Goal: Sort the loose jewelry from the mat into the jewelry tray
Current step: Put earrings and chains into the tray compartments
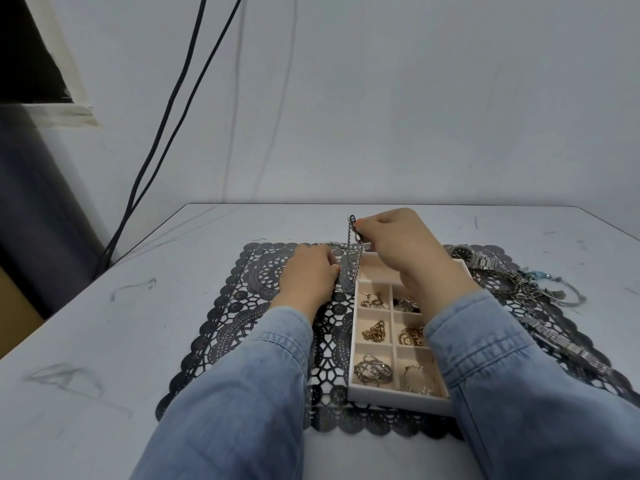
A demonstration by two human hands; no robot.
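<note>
Where the right hand [398, 247] pinches it, silver chain [354, 258], thin-linked, seemingly doubled.

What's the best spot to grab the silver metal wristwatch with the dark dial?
Probably pinch the silver wristwatch by its link band, from above on the right: the band lies flat on the black lace mat, clear of the white jewelry tray's wall.

Right grip [398, 244] high, pinching a silver metal chain [354, 258]; left grip [310, 271] low, knuckles up, fingers curled.
</note>
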